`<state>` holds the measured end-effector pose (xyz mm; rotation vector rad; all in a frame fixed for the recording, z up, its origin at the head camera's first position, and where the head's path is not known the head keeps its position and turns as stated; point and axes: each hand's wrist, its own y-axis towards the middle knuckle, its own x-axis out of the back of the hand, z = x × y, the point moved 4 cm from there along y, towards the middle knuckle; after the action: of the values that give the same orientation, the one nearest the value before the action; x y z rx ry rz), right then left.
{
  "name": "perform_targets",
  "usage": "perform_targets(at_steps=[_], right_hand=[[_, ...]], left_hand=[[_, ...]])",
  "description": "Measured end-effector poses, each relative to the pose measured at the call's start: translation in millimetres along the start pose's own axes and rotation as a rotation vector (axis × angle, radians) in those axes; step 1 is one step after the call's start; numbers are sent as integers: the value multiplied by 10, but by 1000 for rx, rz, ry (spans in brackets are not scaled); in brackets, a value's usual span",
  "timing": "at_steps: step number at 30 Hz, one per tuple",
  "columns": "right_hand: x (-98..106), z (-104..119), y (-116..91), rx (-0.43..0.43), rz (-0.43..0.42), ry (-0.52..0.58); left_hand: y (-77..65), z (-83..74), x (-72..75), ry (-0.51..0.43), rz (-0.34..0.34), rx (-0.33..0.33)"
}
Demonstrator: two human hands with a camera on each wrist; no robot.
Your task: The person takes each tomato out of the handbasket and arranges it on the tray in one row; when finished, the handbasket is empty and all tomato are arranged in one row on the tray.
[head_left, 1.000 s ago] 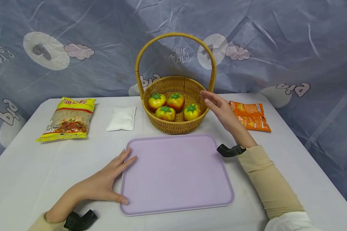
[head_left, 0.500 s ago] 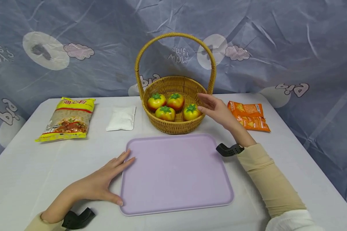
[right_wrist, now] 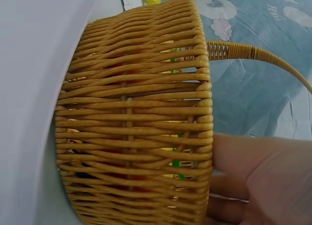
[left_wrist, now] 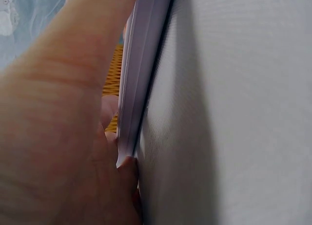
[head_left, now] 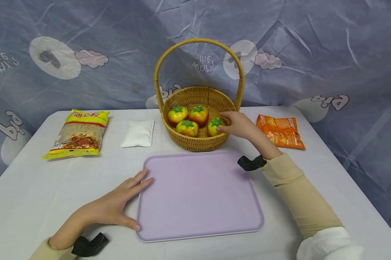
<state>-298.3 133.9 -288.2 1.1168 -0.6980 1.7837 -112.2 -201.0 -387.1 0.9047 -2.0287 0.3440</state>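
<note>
A wicker basket [head_left: 200, 142] with a tall arched handle holds several yellow-red tomatoes [head_left: 187, 128] with green leafy tops. My right hand [head_left: 239, 124] reaches over its right rim, thumb and fingers curled round the rightmost tomato [head_left: 213, 127]. In the right wrist view the basket wall [right_wrist: 136, 118] hides most of that tomato and my fingertips. My left hand [head_left: 112, 207] lies spread at the left edge of a lilac tray [head_left: 200, 196], fingertips over the rim and thumb at the near-left corner. The left wrist view shows the tray's edge [left_wrist: 139, 54] beside the hand.
A yellow-topped bag of pasta [head_left: 80, 135] lies at the back left, with a plain white packet [head_left: 138, 133] between it and the basket. Orange snack packets [head_left: 281, 131] lie behind my right forearm. A grey printed cloth [head_left: 117, 72] hangs behind the white-covered table.
My right hand has moved left and down from the basket's right rim to the rightmost tomato, and its fingers have curled round it. The left hand has stayed nearly still at the tray.
</note>
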Motion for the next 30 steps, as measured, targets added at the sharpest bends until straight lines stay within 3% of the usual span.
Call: perform_targets(at_steps=[7, 12, 20, 24, 30], right_hand=[[-7, 41, 80, -56, 58, -104], [-43, 72, 156, -44, 98, -163], [-130, 129, 310, -25, 189, -162], [-134, 114, 321, -23, 147, -147], [20, 139, 180, 15, -25, -15]], left_hand=[[26, 9, -11, -12, 24, 29], [32, 4, -9, -22, 36, 41], [-3, 15, -14, -21, 18, 35], [-18, 21, -28, -16, 5, 23], [-40, -13, -26, -1, -38, -25]])
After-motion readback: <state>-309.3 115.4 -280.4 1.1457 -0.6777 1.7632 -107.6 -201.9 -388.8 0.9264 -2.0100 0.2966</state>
